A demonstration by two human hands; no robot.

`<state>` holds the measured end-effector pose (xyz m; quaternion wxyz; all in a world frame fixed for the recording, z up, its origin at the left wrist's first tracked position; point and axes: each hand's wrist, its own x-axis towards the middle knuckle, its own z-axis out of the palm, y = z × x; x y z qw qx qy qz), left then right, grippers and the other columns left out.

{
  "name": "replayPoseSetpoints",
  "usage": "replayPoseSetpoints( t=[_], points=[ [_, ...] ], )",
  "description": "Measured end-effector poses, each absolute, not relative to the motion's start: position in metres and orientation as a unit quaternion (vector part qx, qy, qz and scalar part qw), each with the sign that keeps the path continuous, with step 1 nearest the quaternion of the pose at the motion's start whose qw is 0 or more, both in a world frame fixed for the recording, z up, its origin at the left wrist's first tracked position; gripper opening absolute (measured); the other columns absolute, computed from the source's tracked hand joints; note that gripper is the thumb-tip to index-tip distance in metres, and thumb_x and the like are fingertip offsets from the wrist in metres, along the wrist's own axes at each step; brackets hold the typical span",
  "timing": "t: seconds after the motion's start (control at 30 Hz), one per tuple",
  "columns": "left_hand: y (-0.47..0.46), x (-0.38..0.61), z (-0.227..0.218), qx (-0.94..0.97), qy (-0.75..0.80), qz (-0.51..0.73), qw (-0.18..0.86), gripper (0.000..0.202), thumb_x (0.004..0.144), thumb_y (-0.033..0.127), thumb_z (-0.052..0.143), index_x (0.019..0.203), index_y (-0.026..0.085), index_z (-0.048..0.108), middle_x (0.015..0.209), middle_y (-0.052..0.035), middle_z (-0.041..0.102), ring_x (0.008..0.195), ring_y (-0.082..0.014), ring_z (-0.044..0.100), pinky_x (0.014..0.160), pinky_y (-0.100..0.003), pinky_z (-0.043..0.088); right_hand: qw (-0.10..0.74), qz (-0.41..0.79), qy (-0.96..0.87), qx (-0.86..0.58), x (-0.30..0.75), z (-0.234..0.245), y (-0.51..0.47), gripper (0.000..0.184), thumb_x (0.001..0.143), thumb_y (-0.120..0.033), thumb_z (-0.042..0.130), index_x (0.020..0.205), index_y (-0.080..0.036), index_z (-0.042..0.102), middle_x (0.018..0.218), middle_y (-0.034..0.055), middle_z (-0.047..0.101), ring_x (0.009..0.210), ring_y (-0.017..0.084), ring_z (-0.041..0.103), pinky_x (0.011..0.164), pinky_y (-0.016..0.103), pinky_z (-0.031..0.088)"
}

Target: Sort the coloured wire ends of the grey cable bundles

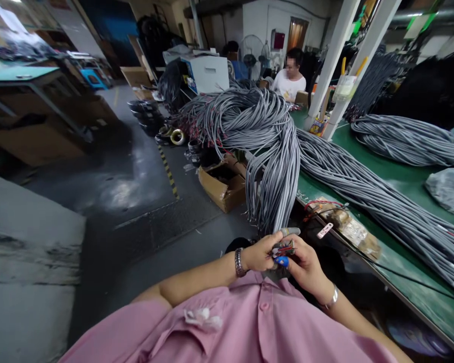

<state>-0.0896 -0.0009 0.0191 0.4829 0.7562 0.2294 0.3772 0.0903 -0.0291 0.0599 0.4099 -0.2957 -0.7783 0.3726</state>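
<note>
In front of my shirt, my left hand (258, 253) is closed around a bunch of thin coloured wires (283, 249), red and dark ones among them. A grey covering (290, 231) wraps a fingertip at the top of the grip. My right hand (307, 261) meets it from the other side, its fingers closed on the same wires, with a blue wrap (282, 261) on the thumb. Just beyond the hands hangs a thick bundle of grey cables (274, 176), draped off the table edge. My fingers partly hide the wires, so I cannot tell which cable they belong to.
A green table (408, 189) runs along the right, bearing long grey cables (363, 176) and a taped brown package (350, 229). An open cardboard box (225, 189) stands on the floor. White posts (335, 65) rise from the table. A co-worker (289, 78) sits behind.
</note>
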Motion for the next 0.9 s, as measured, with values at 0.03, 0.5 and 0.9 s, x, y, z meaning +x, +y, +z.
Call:
replayPoseSetpoints(
  t=[0.03, 0.5, 0.9],
  points=[
    [-0.001, -0.092, 0.021, 0.761, 0.221, 0.370, 0.485, 0.075, 0.073, 0.024, 0.068, 0.143, 0.023, 0.042, 0.126, -0.0123, 0.061, 0.115, -0.0273, 0.058, 0.101, -0.039, 0.044, 0.409, 0.376, -0.777, -0.295, 0.089, 0.059, -0.030, 0.017, 0.089, -0.032, 0.062, 0.102, -0.025, 0.069, 0.096, 0.0068, 0.065, 0.087, 0.021, 0.061, 0.080, 0.035, 0.052],
    [-0.020, -0.094, 0.013, 0.581, 0.237, 0.423, 0.654, 0.040, 0.078, 0.026, 0.072, 0.116, 0.018, 0.065, 0.113, -0.0149, 0.069, 0.102, -0.0244, 0.066, 0.091, -0.039, 0.051, 0.407, 0.424, -0.719, -0.371, 0.137, 0.029, -0.069, 0.023, 0.093, -0.033, 0.055, 0.113, -0.024, 0.063, 0.102, 0.0077, 0.068, 0.082, 0.020, 0.066, 0.075, 0.031, 0.055],
    [-0.014, -0.091, 0.011, 0.563, 0.363, 0.487, 0.560, 0.043, 0.086, 0.049, 0.060, 0.110, 0.014, 0.067, 0.069, -0.0031, 0.066, 0.040, -0.0044, 0.042, 0.040, -0.019, 0.028, 0.485, 0.414, -0.635, -0.436, 0.202, 0.025, -0.096, 0.021, 0.088, -0.033, 0.062, 0.107, -0.025, 0.065, 0.101, 0.0081, 0.070, 0.066, 0.016, 0.058, 0.057, 0.030, 0.052]
  ],
)
